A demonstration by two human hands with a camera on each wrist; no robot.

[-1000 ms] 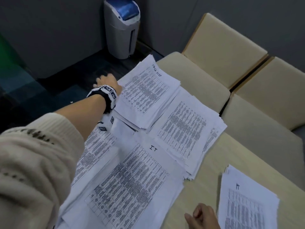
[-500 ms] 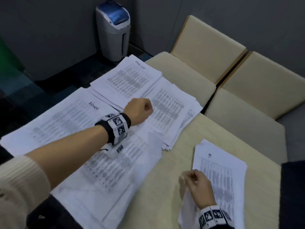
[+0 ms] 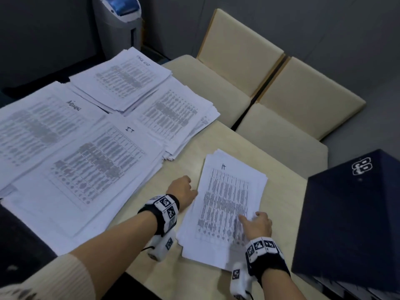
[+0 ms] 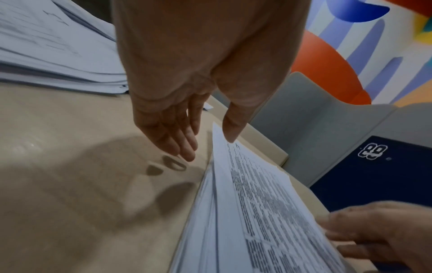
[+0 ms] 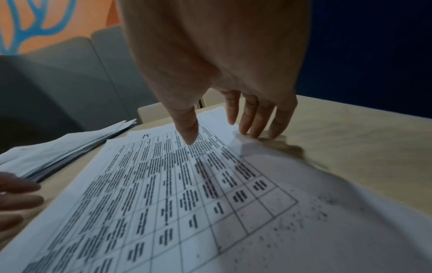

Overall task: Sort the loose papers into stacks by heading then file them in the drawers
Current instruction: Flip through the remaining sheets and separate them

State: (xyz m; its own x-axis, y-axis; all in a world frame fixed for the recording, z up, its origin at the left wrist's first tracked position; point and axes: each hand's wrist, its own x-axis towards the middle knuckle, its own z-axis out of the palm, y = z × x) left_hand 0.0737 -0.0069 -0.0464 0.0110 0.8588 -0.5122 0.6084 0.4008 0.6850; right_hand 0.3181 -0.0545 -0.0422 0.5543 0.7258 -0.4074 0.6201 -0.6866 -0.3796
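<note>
A small stack of printed sheets (image 3: 227, 202) with a handwritten heading lies on the beige table (image 3: 186, 165), in front of me to the right. My left hand (image 3: 184, 189) is at its left edge; in the left wrist view the left hand (image 4: 208, 146) has straight fingers (image 4: 184, 151) on the table beside the stack (image 4: 257, 212) and its thumb over the edge. My right hand (image 3: 253, 219) is at the stack's right edge. In the right wrist view its fingertips (image 5: 252, 129) touch that edge, slightly buckled, and the thumb is over the top sheet (image 5: 163, 194).
Several larger paper piles cover the table's left: "IT" (image 3: 97, 169), one headed like "Admin" (image 3: 43, 126), a far pile (image 3: 123, 81) and another (image 3: 177, 118). A dark blue box (image 3: 350, 224) stands right of the small stack. Beige chairs (image 3: 238, 50) and a bin (image 3: 121, 22) are beyond.
My left hand has come back from the far piles across to the small stack's left edge. My right hand has shifted to the stack's right edge. The view swung right, showing the blue box.
</note>
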